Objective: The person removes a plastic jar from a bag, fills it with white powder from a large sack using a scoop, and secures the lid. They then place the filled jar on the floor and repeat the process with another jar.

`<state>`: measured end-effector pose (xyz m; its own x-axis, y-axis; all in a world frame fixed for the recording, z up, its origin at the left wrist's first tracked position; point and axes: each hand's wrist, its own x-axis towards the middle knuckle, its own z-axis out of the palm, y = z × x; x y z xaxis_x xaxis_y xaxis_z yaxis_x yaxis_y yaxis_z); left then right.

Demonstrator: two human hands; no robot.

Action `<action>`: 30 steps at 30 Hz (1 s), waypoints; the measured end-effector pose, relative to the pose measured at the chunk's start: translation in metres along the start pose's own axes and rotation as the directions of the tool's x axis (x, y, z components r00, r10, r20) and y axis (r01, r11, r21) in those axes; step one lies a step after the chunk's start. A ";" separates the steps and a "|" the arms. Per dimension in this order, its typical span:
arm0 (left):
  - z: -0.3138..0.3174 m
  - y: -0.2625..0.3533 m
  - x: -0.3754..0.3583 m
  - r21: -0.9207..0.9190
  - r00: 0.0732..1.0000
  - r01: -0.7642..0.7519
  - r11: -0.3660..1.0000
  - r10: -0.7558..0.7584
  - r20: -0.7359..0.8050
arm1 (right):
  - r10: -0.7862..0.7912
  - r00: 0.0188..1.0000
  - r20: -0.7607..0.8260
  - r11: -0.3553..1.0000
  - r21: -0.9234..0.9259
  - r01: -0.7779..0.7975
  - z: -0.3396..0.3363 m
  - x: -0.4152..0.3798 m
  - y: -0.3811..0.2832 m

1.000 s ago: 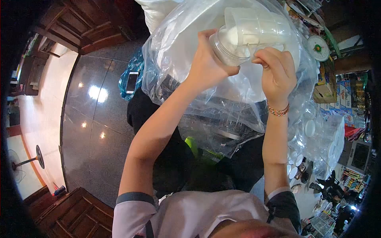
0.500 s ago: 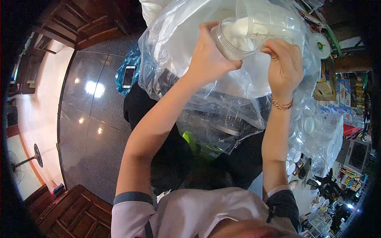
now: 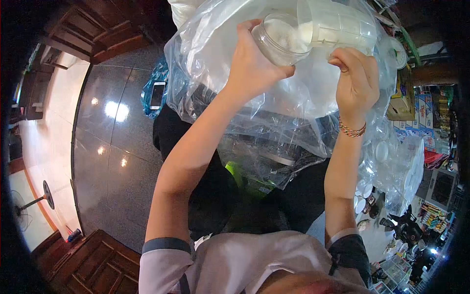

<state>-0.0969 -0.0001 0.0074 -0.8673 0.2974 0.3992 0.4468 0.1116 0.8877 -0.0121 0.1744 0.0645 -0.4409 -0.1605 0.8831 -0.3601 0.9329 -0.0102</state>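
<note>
Floor: from my remote seat I see dark, shiny tiles at the left.
Bag: big and clear, with white inside, spread beneath both hands.
Jug: tilted over it, mouth beside the jar; the right hand has its fingers curled closed by the underside, the handle mostly hidden.
Jar: open, gripped between the left hand's thumb and fingers.
Powder: inside both; tipping too steeply, or drifting apart, could spill it past the rim.

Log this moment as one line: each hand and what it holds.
left hand: gripping clear jar, white powder inside | right hand: holding clear container, tilted, mouth toward jar
</note>
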 end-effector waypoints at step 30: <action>-0.005 -0.009 0.011 0.074 0.984 -0.123 0.990 0.131 -0.117 | 0.805 0.548 -0.227 0.581 0.488 -0.651 -0.002 -0.017 0.030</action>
<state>-0.1115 -0.0029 0.0051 -0.8211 0.1960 0.5361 0.5649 0.1438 0.8125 -0.0137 0.2058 0.0497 -0.3450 0.7359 0.5826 -0.3237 0.4893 -0.8098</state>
